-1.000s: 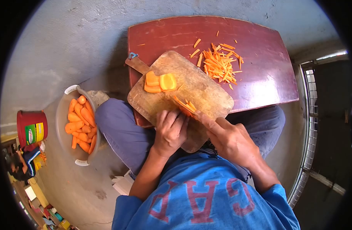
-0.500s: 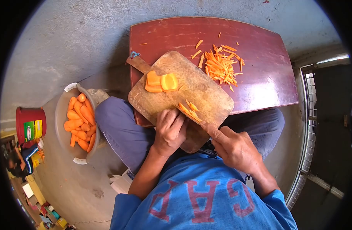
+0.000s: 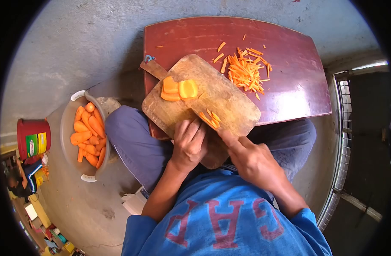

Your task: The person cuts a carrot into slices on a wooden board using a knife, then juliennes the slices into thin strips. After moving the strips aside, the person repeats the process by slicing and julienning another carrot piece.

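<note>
A wooden cutting board (image 3: 221, 96) lies tilted across the red table's near edge. Orange carrot slices (image 3: 187, 89) rest on its upper left part. My left hand (image 3: 189, 143) is closed at the board's near edge, its fingertips bent down over something I cannot make out. My right hand (image 3: 251, 160) is closed round a knife, whose handle is mostly hidden; the blade (image 3: 206, 120) points up and left, close to my left fingertips. Thin carrot strips (image 3: 213, 118) lie along the blade. A pile of carrot sticks (image 3: 245, 74) sits on the table beyond the board.
The red table (image 3: 293, 77) stands against a wall. On the floor at left is a basin (image 3: 69, 143) of peeled carrots (image 3: 93, 126), with a red bucket (image 3: 25, 134) beyond it. Another person (image 3: 27, 179) is at the far left. A barred door frame (image 3: 342, 136) is at right.
My right hand has moved slightly left and down with the knife, nearer my left hand. The strips by the blade have shifted a little left.
</note>
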The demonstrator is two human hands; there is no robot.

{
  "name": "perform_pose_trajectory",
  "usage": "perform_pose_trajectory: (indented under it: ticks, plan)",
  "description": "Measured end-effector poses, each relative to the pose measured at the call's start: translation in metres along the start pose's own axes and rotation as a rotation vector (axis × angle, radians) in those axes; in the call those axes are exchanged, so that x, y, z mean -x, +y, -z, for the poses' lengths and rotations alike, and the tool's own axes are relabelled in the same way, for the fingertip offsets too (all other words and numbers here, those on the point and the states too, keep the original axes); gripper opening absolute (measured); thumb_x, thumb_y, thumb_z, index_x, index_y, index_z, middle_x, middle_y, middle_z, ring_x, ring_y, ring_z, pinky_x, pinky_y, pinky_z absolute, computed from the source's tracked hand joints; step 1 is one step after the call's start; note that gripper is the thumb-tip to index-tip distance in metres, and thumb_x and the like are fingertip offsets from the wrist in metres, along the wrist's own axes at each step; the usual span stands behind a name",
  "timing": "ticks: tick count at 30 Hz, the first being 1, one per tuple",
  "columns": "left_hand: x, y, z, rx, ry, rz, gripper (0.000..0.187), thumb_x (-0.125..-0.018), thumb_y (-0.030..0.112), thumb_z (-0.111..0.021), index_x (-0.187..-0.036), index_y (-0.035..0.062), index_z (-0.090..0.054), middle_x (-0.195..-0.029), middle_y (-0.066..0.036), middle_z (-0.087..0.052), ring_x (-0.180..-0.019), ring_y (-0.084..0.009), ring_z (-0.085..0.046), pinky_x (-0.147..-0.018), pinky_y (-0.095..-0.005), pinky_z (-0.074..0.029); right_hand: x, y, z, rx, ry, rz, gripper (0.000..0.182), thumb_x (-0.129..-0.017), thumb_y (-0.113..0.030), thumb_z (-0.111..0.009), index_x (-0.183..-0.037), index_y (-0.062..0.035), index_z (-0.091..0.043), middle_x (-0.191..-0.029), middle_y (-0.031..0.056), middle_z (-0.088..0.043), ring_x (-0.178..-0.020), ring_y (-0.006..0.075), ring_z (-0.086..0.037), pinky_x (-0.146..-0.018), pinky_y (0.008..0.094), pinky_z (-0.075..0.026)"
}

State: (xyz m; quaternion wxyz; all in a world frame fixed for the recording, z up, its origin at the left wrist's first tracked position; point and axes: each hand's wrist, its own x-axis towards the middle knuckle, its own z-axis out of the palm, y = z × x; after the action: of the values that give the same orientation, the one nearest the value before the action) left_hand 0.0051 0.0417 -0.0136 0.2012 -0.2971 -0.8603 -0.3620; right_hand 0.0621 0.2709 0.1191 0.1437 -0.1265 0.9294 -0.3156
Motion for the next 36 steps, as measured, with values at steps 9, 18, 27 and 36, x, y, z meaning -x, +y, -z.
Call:
perform_pose_trajectory:
  ticks: [9, 18, 27, 36]
  plan:
    - [0.001, 0.003, -0.002, 0.025, 0.026, 0.029, 0.035, -0.090, 0.000, -0.078, -0.125, -0.0059, -0.080, -0.126, -0.018, -0.077, -0.102, -0.0379, -0.070, -0.094, -0.0514, -0.057, 0.000, 0.007, 0.001, -0.045, 0.070, 0.094, 0.063, -0.111, -0.010, -0.072, -0.173, -0.0096, -0.056, -0.098, 0.0240, -0.074, -0.076, 0.0476, -0.076, -0.067, 0.0560, -0.063]
    - [-0.004, 0.003, -0.006, 0.016, 0.079, 0.012, 0.030, -0.091, -0.004, -0.083, -0.120, -0.0054, -0.081, -0.119, -0.018, -0.078, -0.098, -0.0369, -0.072, -0.090, -0.0497, -0.059, 0.000, 0.010, 0.000, -0.070, 0.087, 0.091, 0.063, -0.111, -0.009, -0.072, -0.172, -0.0089, -0.057, -0.099, 0.0243, -0.074, -0.078, 0.0489, -0.076, -0.066, 0.0560, -0.062]
    - [-0.004, 0.004, -0.004, 0.020, 0.076, 0.021, 0.028, -0.092, -0.004, -0.083, -0.121, -0.0059, -0.081, -0.118, -0.019, -0.078, -0.098, -0.0369, -0.072, -0.089, -0.0489, -0.059, 0.002, 0.002, 0.007, -0.048, 0.023, 0.016, 0.065, -0.110, -0.007, -0.074, -0.172, -0.0098, -0.057, -0.113, 0.0256, -0.078, -0.092, 0.0504, -0.079, -0.078, 0.0550, -0.066]
    - [0.000, -0.001, -0.007, 0.000, 0.055, -0.006, 0.032, -0.088, -0.002, -0.078, -0.120, -0.0062, -0.080, -0.120, -0.020, -0.078, -0.101, -0.0385, -0.072, -0.092, -0.0509, -0.058, -0.012, 0.000, 0.007, -0.008, -0.013, 0.019, 0.064, -0.110, -0.009, -0.073, -0.172, -0.0111, -0.057, -0.105, 0.0237, -0.076, -0.086, 0.0502, -0.078, -0.075, 0.0567, -0.064]
